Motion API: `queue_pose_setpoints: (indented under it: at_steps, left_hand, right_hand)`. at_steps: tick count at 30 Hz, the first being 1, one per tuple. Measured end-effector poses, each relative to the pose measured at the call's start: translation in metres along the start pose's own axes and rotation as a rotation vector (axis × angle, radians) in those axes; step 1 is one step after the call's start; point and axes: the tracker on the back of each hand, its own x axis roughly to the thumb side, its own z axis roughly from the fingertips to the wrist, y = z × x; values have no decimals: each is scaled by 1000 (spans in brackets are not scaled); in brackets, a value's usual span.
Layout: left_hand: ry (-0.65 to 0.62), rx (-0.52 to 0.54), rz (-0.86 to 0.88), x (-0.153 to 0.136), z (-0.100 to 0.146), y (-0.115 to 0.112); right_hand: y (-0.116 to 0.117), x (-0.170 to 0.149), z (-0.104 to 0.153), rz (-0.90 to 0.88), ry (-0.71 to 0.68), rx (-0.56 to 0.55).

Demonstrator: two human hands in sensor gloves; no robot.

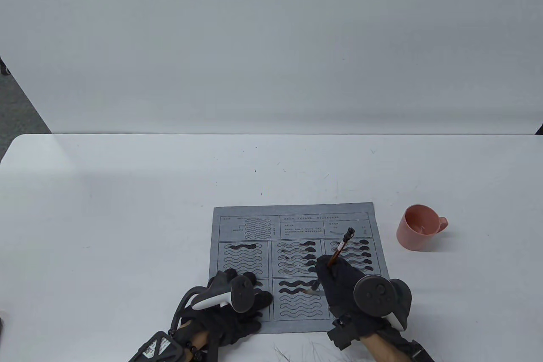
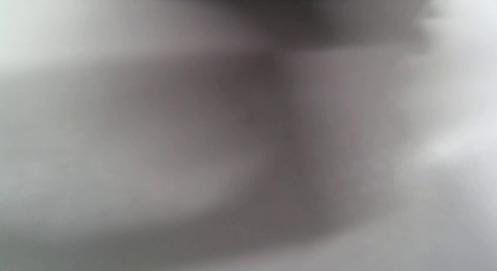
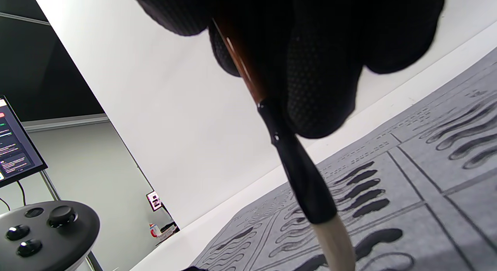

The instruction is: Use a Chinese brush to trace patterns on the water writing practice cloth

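A grey practice cloth (image 1: 297, 226) printed with boxes of wavy outlines lies on the white table (image 1: 127, 209); several waves are filled dark. My right hand (image 1: 339, 281) grips a brown-handled Chinese brush (image 1: 341, 246), its pale tip (image 1: 312, 291) down on the second wave of the lower middle box. In the right wrist view the brush (image 3: 299, 170) runs down from my gloved fingers (image 3: 322, 88) to the cloth (image 3: 427, 193). My left hand (image 1: 244, 300) rests flat on the cloth's lower left corner. The left wrist view is only blur.
A pink cup (image 1: 418, 232) stands on the table right of the cloth. The table's far edge meets a plain white wall. A monitor (image 3: 15, 146) shows at the left of the right wrist view, with the left hand's tracker (image 3: 42, 232) below it.
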Motion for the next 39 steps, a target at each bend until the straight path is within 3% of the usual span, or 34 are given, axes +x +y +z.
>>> queue_pose_setpoints:
  at_steps: [39]
  left_hand:
    - [0,0,0,0,0,0]
  right_hand:
    - [-5,-3,-1,39,4,-31]
